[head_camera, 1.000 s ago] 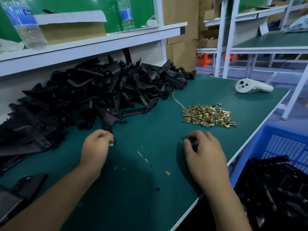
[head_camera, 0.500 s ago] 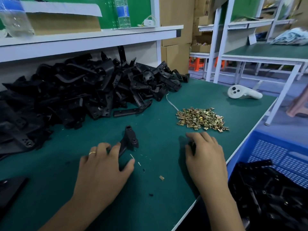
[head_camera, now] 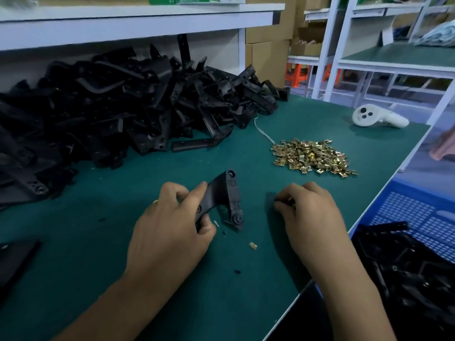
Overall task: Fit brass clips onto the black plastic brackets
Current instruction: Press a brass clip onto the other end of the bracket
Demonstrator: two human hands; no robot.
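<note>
- A big heap of brackets [head_camera: 128,104] is lying to the far left of the clip pile [head_camera: 311,156], spreading across the back of the green table [head_camera: 98,242].
- The left hand [head_camera: 172,222] is sitting nearer the viewer and to the left of the clip pile, its fingers and thumb curling round one black bracket [head_camera: 226,200] and holding it tilted up off the table.
- The bracket's free end is sticking out to the right of that hand, in the gap between the two hands.
- The right hand [head_camera: 310,217] is resting just in front of the clip pile, its fingers curling down over something small; whether that is a clip, I cannot tell.
- A blue crate [head_camera: 406,210] is sitting to the right of the clip pile, past the table edge, with black parts lying in it.
</note>
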